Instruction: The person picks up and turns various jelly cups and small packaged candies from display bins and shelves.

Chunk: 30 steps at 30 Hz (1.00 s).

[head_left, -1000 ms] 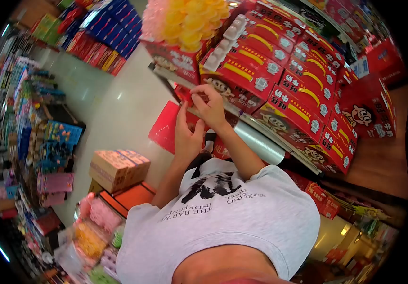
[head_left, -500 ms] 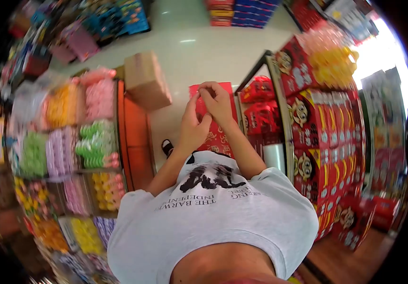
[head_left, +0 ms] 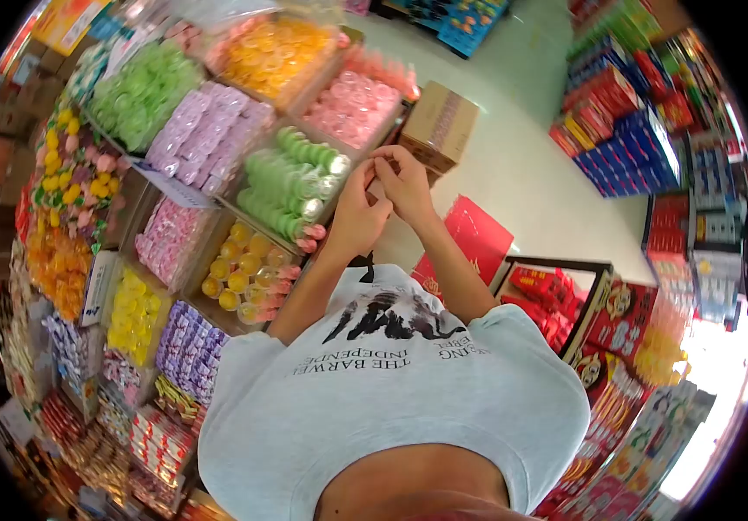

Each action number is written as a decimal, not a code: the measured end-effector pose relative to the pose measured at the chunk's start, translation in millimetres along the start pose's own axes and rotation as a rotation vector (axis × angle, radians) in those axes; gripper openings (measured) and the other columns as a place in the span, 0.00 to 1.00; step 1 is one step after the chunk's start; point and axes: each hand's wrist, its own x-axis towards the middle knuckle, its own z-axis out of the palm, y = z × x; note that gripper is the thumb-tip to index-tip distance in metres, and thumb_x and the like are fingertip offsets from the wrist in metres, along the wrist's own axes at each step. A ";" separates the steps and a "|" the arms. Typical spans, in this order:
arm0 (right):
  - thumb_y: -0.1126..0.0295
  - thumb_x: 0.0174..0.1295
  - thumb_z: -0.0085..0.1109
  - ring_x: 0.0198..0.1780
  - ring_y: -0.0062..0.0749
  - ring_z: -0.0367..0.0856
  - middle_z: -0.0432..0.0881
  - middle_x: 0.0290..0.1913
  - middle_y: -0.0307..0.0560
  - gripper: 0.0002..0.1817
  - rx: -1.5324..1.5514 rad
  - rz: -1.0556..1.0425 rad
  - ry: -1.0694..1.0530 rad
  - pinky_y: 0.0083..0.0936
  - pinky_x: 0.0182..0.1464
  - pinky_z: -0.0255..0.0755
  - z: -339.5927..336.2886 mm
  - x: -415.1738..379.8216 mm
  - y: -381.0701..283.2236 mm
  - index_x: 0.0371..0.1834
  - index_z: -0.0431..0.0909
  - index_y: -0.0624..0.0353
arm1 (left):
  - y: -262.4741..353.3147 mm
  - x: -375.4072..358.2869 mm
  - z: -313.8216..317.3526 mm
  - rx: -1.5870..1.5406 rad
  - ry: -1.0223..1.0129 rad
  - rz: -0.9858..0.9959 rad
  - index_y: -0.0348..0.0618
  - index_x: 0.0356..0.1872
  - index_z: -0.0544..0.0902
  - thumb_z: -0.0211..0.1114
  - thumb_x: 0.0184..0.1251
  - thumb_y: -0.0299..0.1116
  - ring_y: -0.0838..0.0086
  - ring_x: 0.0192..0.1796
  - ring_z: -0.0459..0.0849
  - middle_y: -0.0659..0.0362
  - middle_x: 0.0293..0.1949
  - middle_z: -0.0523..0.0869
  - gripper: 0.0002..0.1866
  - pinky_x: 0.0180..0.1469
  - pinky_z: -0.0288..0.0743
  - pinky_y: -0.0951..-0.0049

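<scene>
Fingertips of the left hand [head_left: 358, 211] and right hand [head_left: 408, 184] were pinched together on something too small to identify, raised before the chest beside the candy bins [head_left: 287, 187] for close handling.

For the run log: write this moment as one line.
left hand | meets right hand | over green sweets bin | held item hidden
</scene>
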 end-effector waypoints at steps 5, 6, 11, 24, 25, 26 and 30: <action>0.71 0.66 0.57 0.39 0.36 0.84 0.84 0.40 0.54 0.11 -0.119 0.003 -0.268 0.31 0.41 0.77 92.0 45.3 -16.5 0.47 0.80 0.66 | 6.5 16.0 -92.2 -0.053 0.193 -0.182 0.37 0.68 0.66 0.58 0.56 0.22 0.78 0.31 0.80 0.55 0.41 0.83 0.33 0.31 0.73 0.78; 0.70 0.67 0.58 0.38 0.34 0.84 0.84 0.40 0.53 0.12 -0.135 -0.058 -0.326 0.30 0.39 0.77 109.1 53.3 -11.0 0.47 0.80 0.66 | 4.9 21.4 -108.6 -0.080 0.232 -0.224 0.38 0.68 0.66 0.59 0.57 0.23 0.77 0.35 0.80 0.55 0.46 0.82 0.32 0.34 0.74 0.77; 0.67 0.67 0.59 0.39 0.29 0.84 0.85 0.40 0.50 0.15 0.019 0.074 -0.586 0.26 0.38 0.77 197.4 87.7 -10.3 0.50 0.79 0.67 | -14.9 53.6 -181.4 -0.346 0.671 -0.128 0.34 0.66 0.65 0.59 0.64 0.26 0.73 0.50 0.79 0.53 0.59 0.75 0.28 0.45 0.76 0.76; 0.67 0.61 0.58 0.45 0.40 0.86 0.87 0.46 0.55 0.19 -0.118 0.176 -0.782 0.34 0.49 0.79 397.4 152.2 45.6 0.53 0.82 0.64 | -59.4 119.0 -310.2 -0.643 1.360 -0.072 0.28 0.75 0.48 0.60 0.63 0.28 0.58 0.68 0.70 0.38 0.71 0.61 0.42 0.67 0.68 0.64; 0.67 0.61 0.58 0.45 0.40 0.86 0.87 0.46 0.55 0.19 -0.112 0.184 -0.786 0.34 0.49 0.79 403.7 149.7 51.1 0.53 0.82 0.64 | -70.2 118.6 -316.0 -0.636 1.365 -0.078 0.28 0.75 0.48 0.60 0.63 0.28 0.58 0.68 0.70 0.38 0.71 0.61 0.42 0.67 0.68 0.64; 0.69 0.61 0.58 0.46 0.37 0.85 0.86 0.47 0.55 0.18 -0.108 0.182 -0.800 0.32 0.49 0.79 408.7 147.5 56.1 0.52 0.82 0.66 | -80.5 118.4 -321.0 -0.641 1.362 -0.070 0.31 0.76 0.47 0.61 0.63 0.30 0.58 0.64 0.74 0.40 0.69 0.64 0.44 0.62 0.72 0.63; 0.72 0.59 0.60 0.46 0.34 0.84 0.86 0.47 0.55 0.17 -0.076 0.111 -0.801 0.30 0.49 0.78 418.1 146.2 74.2 0.50 0.83 0.68 | -82.4 120.4 -322.9 -0.587 1.384 -0.027 0.31 0.76 0.49 0.62 0.64 0.33 0.57 0.60 0.78 0.41 0.66 0.68 0.44 0.58 0.76 0.62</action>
